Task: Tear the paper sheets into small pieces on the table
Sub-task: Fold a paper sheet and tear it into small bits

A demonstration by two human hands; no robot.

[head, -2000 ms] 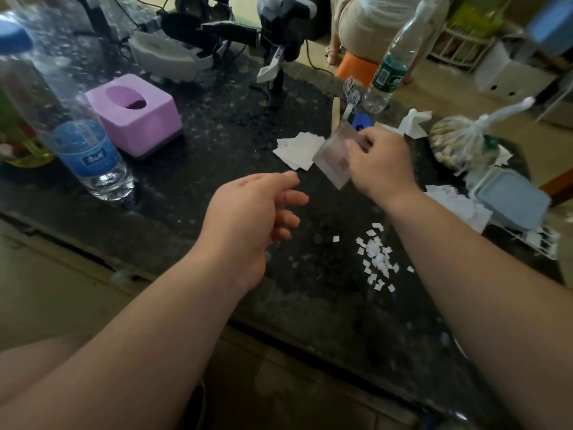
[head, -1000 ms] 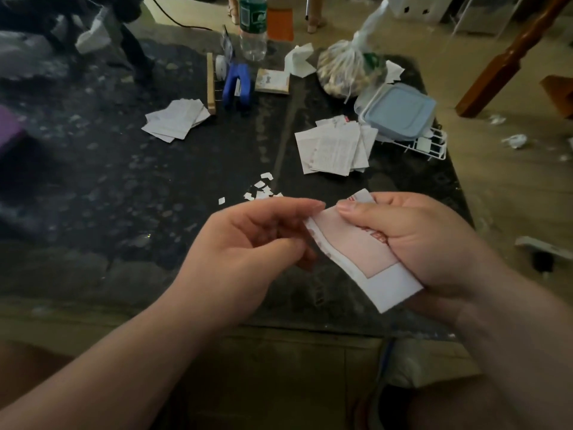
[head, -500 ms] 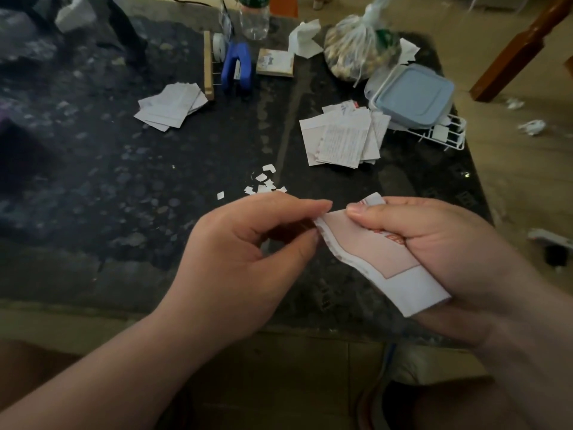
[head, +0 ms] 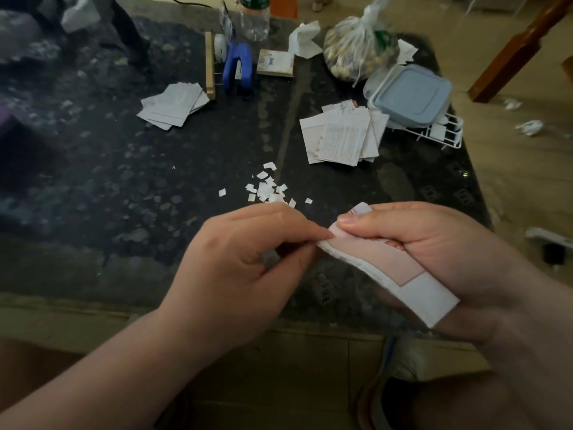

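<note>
Low in the frame's centre, the right hand (head: 434, 256) gripped a folded pink-and-white paper sheet (head: 390, 271) while the left hand (head: 245, 268) pinched its upper left edge. Just above them, small torn pieces (head: 266, 189) lay scattered on the dark table (head: 124, 181); a paper stack (head: 341, 135) sat right of centre.

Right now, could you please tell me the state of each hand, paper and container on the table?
left hand, pinches the end of the paper sheet
right hand, grips the paper sheet
paper sheet, bent, held by both hands
small pieces, in a loose pile on the table
left stack, untorn, lying flat
right stack, untorn, lying flat
container, lid on
bag, tied shut
</note>
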